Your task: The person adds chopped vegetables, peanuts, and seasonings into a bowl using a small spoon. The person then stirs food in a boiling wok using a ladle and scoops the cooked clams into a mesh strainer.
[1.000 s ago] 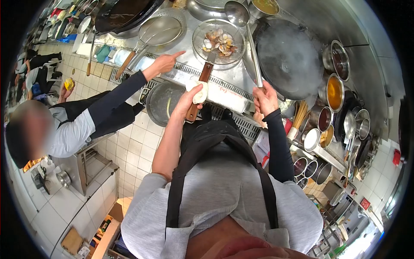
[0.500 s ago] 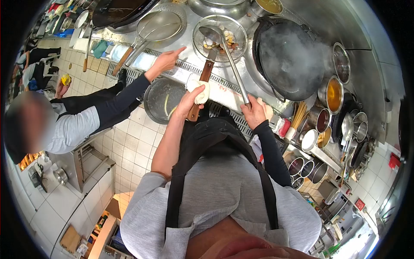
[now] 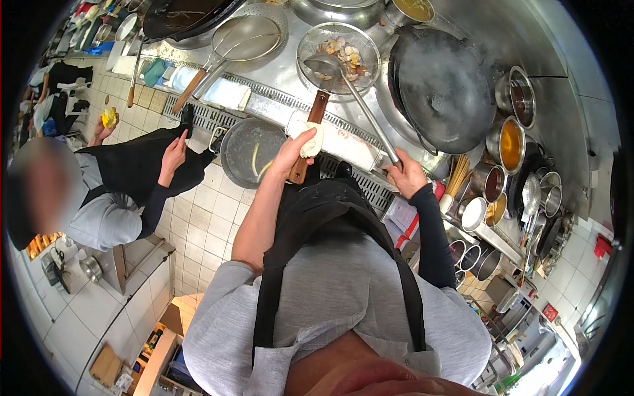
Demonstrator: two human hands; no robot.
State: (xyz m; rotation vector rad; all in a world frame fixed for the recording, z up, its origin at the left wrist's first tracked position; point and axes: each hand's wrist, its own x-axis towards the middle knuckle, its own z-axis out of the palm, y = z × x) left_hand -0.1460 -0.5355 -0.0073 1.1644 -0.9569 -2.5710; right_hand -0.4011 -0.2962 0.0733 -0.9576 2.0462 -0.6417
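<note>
My left hand [image 3: 293, 153] is closed round the wooden handle [image 3: 317, 107] of a round wire strainer [image 3: 370, 44], with a pale cloth [image 3: 312, 138] between palm and handle. Clams in their shells [image 3: 349, 55] lie in the strainer, above the steel counter. My right hand [image 3: 407, 174] grips the end of a long metal ladle [image 3: 367, 113], whose bowl rests at or over the strainer's near left part, partly covering the clams. To the right of the strainer a dark wok [image 3: 444, 92] gives off steam.
A co-worker [image 3: 109, 211] stands at the left, one hand holding something yellow [image 3: 109, 118]. A grey pan [image 3: 246, 153] is below the counter edge. More strainers [image 3: 246, 39] lie at the upper left. Steel bowls of sauce [image 3: 510, 150] and skewers [image 3: 457, 175] line the right side.
The ladle has swung from beside the wok to the strainer, its bowl now slightly lower than half a second ago. The co-worker's pointing arm has drawn back from the counter.
</note>
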